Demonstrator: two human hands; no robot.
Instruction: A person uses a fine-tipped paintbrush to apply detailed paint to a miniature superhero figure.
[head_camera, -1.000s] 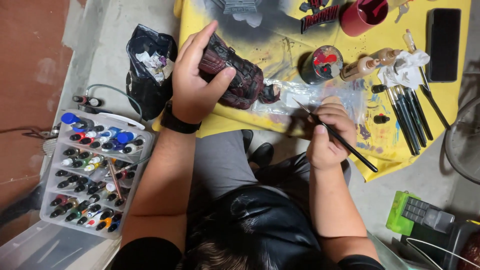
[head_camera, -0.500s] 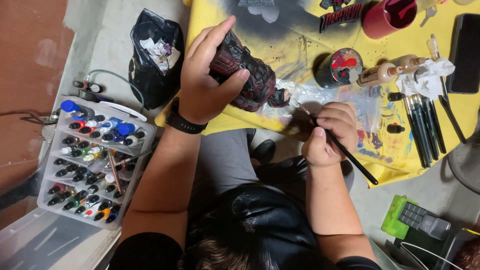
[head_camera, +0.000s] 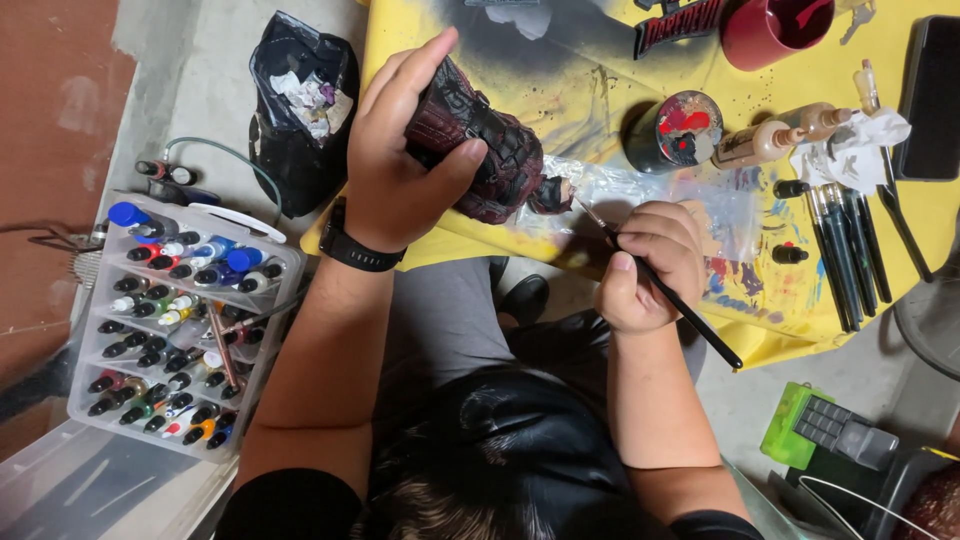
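My left hand (head_camera: 400, 170), with a black watch on the wrist, grips a dark red and black figurine (head_camera: 490, 150) held tilted over the yellow table cover (head_camera: 600, 70). My right hand (head_camera: 650, 265) holds a thin black paintbrush (head_camera: 665, 290) like a pen. The brush tip touches the figurine's lower end, just above a clear plastic sheet (head_camera: 660, 200) smeared with paint.
A clear rack of several paint dropper bottles (head_camera: 180, 320) stands at the left beside a black bag (head_camera: 305, 110). On the table lie a round palette cup (head_camera: 685, 130), a red cup (head_camera: 775, 30), several brushes (head_camera: 845, 250), a black phone (head_camera: 930, 100) and crumpled tissue (head_camera: 850, 150). A green device (head_camera: 825, 430) sits lower right.
The camera view has shifted slightly. Both hands keep their grips, and the brush tip has come up against the figurine's end.
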